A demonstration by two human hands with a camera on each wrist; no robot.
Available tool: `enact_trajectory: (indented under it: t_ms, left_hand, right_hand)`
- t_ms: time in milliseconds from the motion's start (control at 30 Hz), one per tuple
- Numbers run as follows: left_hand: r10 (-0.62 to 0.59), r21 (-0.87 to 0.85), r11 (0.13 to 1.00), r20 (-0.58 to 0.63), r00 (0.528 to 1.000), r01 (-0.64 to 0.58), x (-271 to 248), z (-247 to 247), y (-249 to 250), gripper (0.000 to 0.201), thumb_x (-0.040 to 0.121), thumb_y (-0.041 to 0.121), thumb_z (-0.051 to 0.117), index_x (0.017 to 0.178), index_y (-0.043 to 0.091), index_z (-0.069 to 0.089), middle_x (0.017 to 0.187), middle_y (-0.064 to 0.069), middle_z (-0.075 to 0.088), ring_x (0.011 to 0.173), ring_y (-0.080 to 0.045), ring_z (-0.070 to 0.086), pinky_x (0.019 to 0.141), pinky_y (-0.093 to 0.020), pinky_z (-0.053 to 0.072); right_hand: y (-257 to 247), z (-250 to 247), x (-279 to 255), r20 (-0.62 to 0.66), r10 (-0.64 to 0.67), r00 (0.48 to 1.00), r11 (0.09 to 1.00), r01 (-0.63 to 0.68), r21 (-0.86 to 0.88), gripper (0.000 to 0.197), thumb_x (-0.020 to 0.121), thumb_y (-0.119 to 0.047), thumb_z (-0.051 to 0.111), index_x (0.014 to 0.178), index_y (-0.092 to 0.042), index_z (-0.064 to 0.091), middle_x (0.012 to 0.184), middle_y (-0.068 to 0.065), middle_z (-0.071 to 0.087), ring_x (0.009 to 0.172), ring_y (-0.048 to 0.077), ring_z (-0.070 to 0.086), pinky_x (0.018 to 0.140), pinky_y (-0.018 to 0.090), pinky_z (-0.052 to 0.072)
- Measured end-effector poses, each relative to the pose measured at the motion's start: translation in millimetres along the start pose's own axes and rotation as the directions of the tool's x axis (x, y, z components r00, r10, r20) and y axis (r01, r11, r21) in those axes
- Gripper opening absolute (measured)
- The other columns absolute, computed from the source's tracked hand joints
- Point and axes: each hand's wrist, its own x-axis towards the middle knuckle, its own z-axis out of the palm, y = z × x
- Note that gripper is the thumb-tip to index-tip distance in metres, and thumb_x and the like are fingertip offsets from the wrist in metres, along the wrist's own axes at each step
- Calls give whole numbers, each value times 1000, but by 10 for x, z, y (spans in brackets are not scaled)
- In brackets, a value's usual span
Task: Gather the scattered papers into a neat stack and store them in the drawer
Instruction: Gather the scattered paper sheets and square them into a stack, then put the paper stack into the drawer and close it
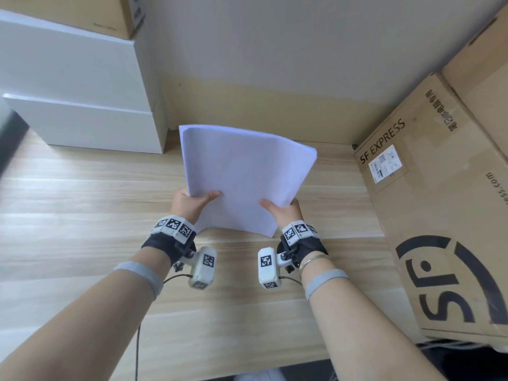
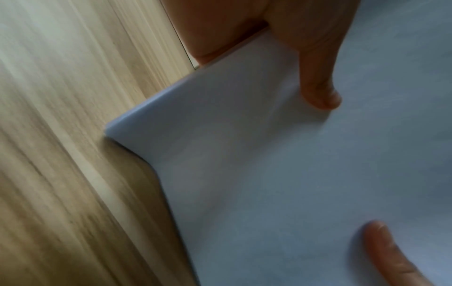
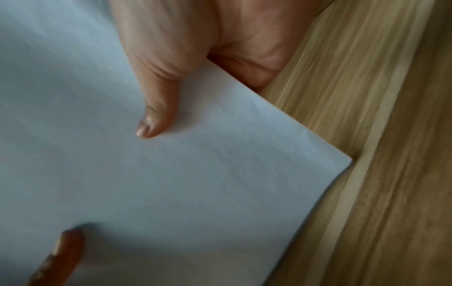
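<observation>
A stack of white papers (image 1: 242, 177) is held up over the wooden floor, tilted, its lower edge near the boards. My left hand (image 1: 192, 200) grips its left side, thumb on the front sheet and fingers hidden behind. My right hand (image 1: 281, 210) grips the right side the same way. In the left wrist view the stack of papers (image 2: 281, 174) fills the right half, with my left thumb (image 2: 315, 77) pressed on it. In the right wrist view the papers (image 3: 171, 174) have my right thumb (image 3: 159, 92) on top. The white drawer unit (image 1: 82, 100) stands at the back left, its drawers closed.
A large SF Express cardboard box (image 1: 439, 215) stands close on the right. Another cardboard box (image 1: 82, 12) sits on top of the drawer unit. A grey wall (image 1: 275, 50) runs along the back. Light wooden floor (image 1: 82, 202) stretches to the left and front.
</observation>
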Motion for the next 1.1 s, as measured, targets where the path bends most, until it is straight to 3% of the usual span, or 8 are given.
enact_trajectory:
  t_ms: [167, 267, 400, 500, 600, 833, 1000, 1100]
  left_hand:
    - [-57, 115, 992, 54, 997, 50, -44, -11, -2, 15, 72, 15, 78, 82, 16, 67, 48, 22, 65, 58, 1, 64, 55, -11, 51]
    - [-113, 243, 966, 86, 990, 90, -150, -10, 25, 31, 73, 20, 77, 95, 1, 67, 73, -3, 66, 70, -21, 63, 53, -16, 48]
    - [-209, 340, 926, 104, 972, 163, -406, -19, -6, 33, 75, 29, 75, 91, 2, 66, 74, -7, 62, 67, -22, 55, 49, -23, 39]
    - [-240, 303, 932, 110, 964, 197, -613, -27, -99, 40, 73, 29, 77, 99, 1, 66, 91, -15, 70, 84, -28, 64, 73, -37, 54]
    - [-281, 197, 945, 79, 956, 262, -882, -63, -301, 78, 44, 43, 81, 110, 5, 64, 112, -22, 68, 103, -36, 66, 93, -51, 51]
    - [-389, 120, 915, 7, 921, 386, -1524, -240, -722, 57, 51, 30, 74, 102, 10, 60, 120, -24, 63, 113, -37, 61, 100, -51, 46]
    - [-466, 124, 876, -34, 884, 466, -1845, -490, -1077, 83, 38, 43, 81, 107, 0, 65, 108, -26, 68, 101, -40, 66, 93, -54, 51]
    - [-449, 142, 882, -39, 893, 450, -2178, -573, -956, 52, 66, 23, 80, 110, 0, 63, 86, -15, 72, 82, -32, 66, 81, -44, 55]
  right_hand:
    - [-1, -107, -55, -1, 2, 1000, 998, -2, -56, 23, 78, -16, 75, 70, -16, 54, 76, -3, 60, 89, 23, 61, 76, 23, 40]
    - [91, -170, -51, 41, 24, 999, 993, -19, -120, 26, 77, -19, 77, 90, -4, 60, 95, 6, 66, 97, 23, 63, 79, 23, 41]
    - [240, -246, -78, 112, 81, 990, 967, -51, -250, 55, 76, -28, 77, 116, 3, 55, 117, 14, 62, 111, 28, 60, 91, 30, 45]
    - [349, -288, -167, 155, 115, 981, 948, -61, -313, 73, 74, -33, 78, 129, 3, 46, 128, 14, 58, 119, 30, 56, 100, 33, 44]
    - [511, -354, -319, 236, 162, 958, 915, -56, -398, 78, 74, -39, 76, 132, 2, 43, 130, 12, 56, 117, 30, 56, 95, 32, 45]
    - [938, -366, -752, 332, 236, 913, 875, -51, -482, 83, 77, -42, 73, 137, 4, 38, 137, 16, 50, 122, 30, 52, 98, 34, 42]
    - [1231, -258, -1039, 358, 266, 895, 877, -70, -476, 84, 75, -48, 71, 134, 4, 42, 131, 14, 55, 117, 29, 56, 97, 33, 44]
    - [1384, -158, -1243, 374, 278, 885, 875, -73, -479, 83, 76, -48, 71, 134, 5, 41, 130, 13, 54, 117, 28, 55, 92, 29, 42]
